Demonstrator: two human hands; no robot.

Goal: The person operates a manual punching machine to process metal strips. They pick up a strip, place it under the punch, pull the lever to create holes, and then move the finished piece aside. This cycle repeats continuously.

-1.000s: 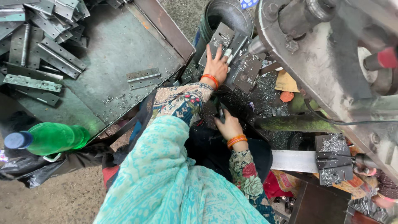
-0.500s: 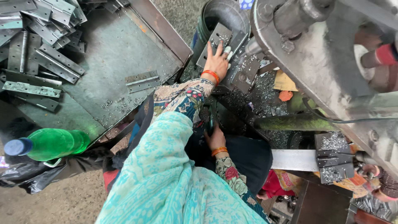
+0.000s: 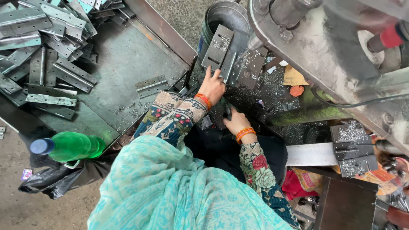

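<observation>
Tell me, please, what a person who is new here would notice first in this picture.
Most striking is the heap of grey metal hinges piled at the upper left of a worn metal tray. In the middle, the left hand touches an open hinge plate under the big grey machine, while the right hand sits lower among metal shavings. A bright green bottle lies at the left edge.

The left hand (image 3: 211,86) is reaching up and touching a grey steel hinge plate (image 3: 223,52) propped against the grey drilling machine (image 3: 324,55). The right hand (image 3: 235,120) is gripping a dark handle (image 3: 227,110) lower down. Silvery metal shavings (image 3: 260,91) are lying around. More flat grey hinges (image 3: 40,51) are piling on the dark metal tray (image 3: 123,64), beside a green plastic bottle (image 3: 70,147).
</observation>
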